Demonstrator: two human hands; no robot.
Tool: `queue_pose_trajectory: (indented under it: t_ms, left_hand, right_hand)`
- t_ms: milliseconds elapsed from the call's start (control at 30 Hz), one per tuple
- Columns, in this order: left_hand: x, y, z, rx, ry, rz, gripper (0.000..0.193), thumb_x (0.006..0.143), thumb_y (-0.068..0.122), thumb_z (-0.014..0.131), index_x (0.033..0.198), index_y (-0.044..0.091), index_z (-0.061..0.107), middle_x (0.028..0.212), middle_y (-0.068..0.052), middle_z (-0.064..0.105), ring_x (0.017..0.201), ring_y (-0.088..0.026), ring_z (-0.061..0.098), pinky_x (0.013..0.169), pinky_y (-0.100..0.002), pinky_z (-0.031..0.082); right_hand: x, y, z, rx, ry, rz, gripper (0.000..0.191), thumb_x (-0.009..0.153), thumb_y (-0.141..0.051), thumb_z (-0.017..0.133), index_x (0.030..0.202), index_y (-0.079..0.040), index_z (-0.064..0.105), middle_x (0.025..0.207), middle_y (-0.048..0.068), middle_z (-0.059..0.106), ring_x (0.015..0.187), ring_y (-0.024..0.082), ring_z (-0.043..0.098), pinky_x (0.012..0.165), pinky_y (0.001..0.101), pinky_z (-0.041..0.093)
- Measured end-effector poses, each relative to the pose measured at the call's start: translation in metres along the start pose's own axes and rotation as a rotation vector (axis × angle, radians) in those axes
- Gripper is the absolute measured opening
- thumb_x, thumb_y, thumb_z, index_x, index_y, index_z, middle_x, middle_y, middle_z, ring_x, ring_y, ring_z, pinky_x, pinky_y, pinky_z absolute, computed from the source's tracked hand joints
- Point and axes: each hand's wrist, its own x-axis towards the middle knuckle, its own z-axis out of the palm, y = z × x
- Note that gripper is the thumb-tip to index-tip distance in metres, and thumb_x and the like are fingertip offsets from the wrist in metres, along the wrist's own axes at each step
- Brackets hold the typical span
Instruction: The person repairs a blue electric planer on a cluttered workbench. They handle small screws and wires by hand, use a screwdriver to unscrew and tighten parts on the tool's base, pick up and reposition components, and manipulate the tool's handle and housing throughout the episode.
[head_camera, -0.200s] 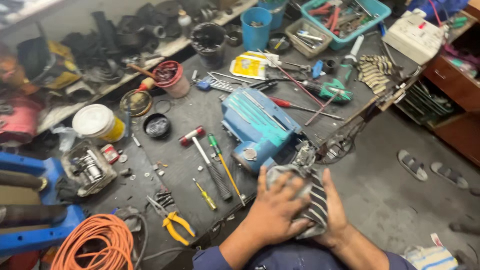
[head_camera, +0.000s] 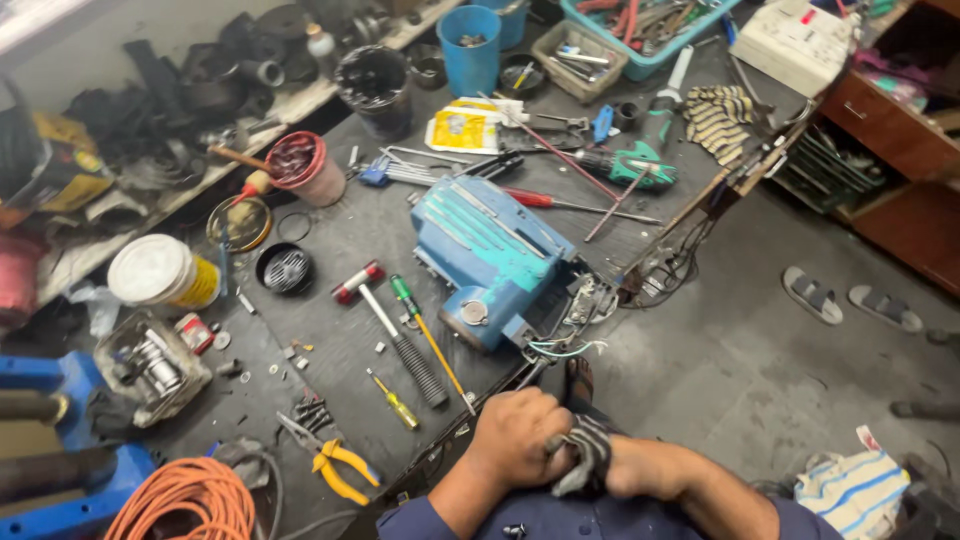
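Observation:
My left hand (head_camera: 520, 435) and my right hand (head_camera: 640, 465) are close together at the bottom centre, off the near edge of the dark workbench (head_camera: 330, 350). Both grip a crumpled grey striped rag (head_camera: 585, 455) bunched between them. Just beyond my hands on the bench lies a blue motor housing (head_camera: 490, 255) with loose wires (head_camera: 565, 348) trailing from its near end. A hammer with a red-and-white head (head_camera: 395, 330) and a green-handled screwdriver (head_camera: 425, 330) lie to the left of the housing.
Yellow pliers (head_camera: 335, 470) and a small yellow screwdriver (head_camera: 395, 400) lie near the bench front. An orange cable coil (head_camera: 175, 505) sits bottom left. A green drill (head_camera: 630, 160), blue cup (head_camera: 470, 50) and trays stand at the back. Sandals (head_camera: 850, 300) rest on the floor.
My hands have dropped lower and drawn toward me, and the rag is now bunched smaller between them instead of spread under my fingers.

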Motion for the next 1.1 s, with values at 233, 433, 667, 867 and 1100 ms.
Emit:
queue_pose_trajectory:
  t_ms: [233,433,667,867,1100]
  left_hand:
    - [0.034,-0.003,-0.012,-0.051,-0.606,-0.095,0.030,0.097,0.040,0.068,0.100,0.010,0.068,0.090,-0.017,0.071,0.084,-0.039,0.067,0.074,-0.050,0.051]
    - [0.023,-0.011,-0.056,-0.454,-0.091,-0.018,0.042,0.080,-0.006,0.063,0.121,0.004,0.068,0.122,-0.018,0.067,0.108,-0.036,0.069,0.090,-0.039,0.057]
    - [-0.002,-0.070,-0.090,0.378,0.447,-0.249,0.050,0.070,-0.002,0.060,0.117,0.012,0.070,0.133,-0.008,0.065,0.122,-0.032,0.065,0.109,-0.047,0.048]
    - [0.059,-0.071,-0.045,0.628,0.488,-0.498,0.037,0.077,0.023,0.071,0.114,0.018,0.074,0.140,-0.010,0.064,0.125,-0.030,0.060,0.111,-0.057,0.038]
    - [0.187,-0.058,0.021,0.396,0.391,-0.391,0.019,0.073,0.016,0.071,0.092,0.017,0.069,0.127,-0.007,0.067,0.116,-0.030,0.064,0.105,-0.057,0.043]
  right_hand:
    - [-0.010,-0.079,-0.022,-0.915,-0.134,0.331,0.075,0.078,-0.059,0.079,0.138,-0.015,0.064,0.141,0.011,0.064,0.135,0.032,0.054,0.123,0.0599,0.007]
    - [-0.033,-0.124,-0.063,-0.970,0.081,0.059,0.064,0.089,-0.042,0.078,0.141,-0.010,0.060,0.151,0.014,0.057,0.141,0.034,0.050,0.121,0.0534,0.023]
    - [-0.075,-0.134,-0.141,-0.836,0.453,0.244,0.073,0.087,-0.040,0.074,0.151,-0.018,0.047,0.148,0.008,0.061,0.135,0.026,0.058,0.108,0.0379,0.045]
    - [-0.079,-0.126,-0.229,-0.917,0.411,0.265,0.072,0.089,-0.045,0.071,0.151,-0.018,0.048,0.144,0.010,0.060,0.131,0.029,0.059,0.107,0.0386,0.045]
    - [-0.079,-0.122,-0.367,-1.332,0.883,0.139,0.051,0.091,-0.037,0.070,0.134,-0.010,0.062,0.128,0.013,0.066,0.118,0.035,0.062,0.099,0.0442,0.048]
